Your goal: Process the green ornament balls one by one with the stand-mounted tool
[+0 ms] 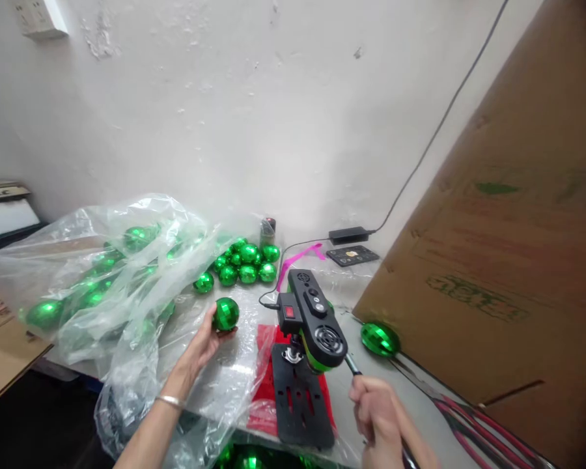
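Observation:
A shiny green mirrored ball [226,314] rests in the fingers of my left hand [208,339], left of the black machine. My right hand [378,410] is closed around a dark rod-like handle [353,365]; its upper end meets the machine's edge, and whether they touch I cannot tell. The black electric machine [317,319] has a red switch and round vents, and stands on a slotted black base plate [303,397]. Under the plate lies red sheeting [264,391]. Several green balls [248,273] sit in a cluster behind my left hand.
A clear plastic bag [141,280] with more green balls spreads at left. A large cardboard box [498,260] borders the right, with a green ball [379,339] and red-handled pliers or cutters [469,417] beside it. A power adapter [349,235] and phone-like black slab [352,255] lie near the wall.

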Tool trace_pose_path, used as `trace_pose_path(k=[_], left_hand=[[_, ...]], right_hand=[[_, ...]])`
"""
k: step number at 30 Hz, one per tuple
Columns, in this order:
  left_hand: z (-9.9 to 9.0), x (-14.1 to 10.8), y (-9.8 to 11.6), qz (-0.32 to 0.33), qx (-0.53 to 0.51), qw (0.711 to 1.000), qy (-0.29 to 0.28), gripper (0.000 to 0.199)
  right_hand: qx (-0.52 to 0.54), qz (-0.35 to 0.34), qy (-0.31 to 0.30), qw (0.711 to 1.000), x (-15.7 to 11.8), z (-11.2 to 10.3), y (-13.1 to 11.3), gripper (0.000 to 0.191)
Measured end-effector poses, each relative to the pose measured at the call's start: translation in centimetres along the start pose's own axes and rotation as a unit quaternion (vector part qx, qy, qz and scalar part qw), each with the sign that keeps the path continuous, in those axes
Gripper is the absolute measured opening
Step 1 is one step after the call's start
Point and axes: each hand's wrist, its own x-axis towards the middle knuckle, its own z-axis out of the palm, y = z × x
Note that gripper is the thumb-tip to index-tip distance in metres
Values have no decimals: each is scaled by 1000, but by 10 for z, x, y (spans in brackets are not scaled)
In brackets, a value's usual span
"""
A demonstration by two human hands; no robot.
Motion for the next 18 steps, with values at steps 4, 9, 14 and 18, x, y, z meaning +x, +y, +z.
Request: trace_pose_path(k=[4,9,14,18], left_hand=[[22,-34,-26,-62,-113,990,-57,52],[43,-59,-54,-155,-286,940,-101,51],[56,-85,-82,-71,-226,968,-82,62],[63,-99,-111,62,-56,994,-69,87]], right_hand=[[4,-36,-8,999,0,4,-8,54],[-17,-151,-69,986,10,-1,-9,47],[-22,-154,-54,986,16,7,-29,50],[-33,-137,-62,988,24,11,-44,50]])
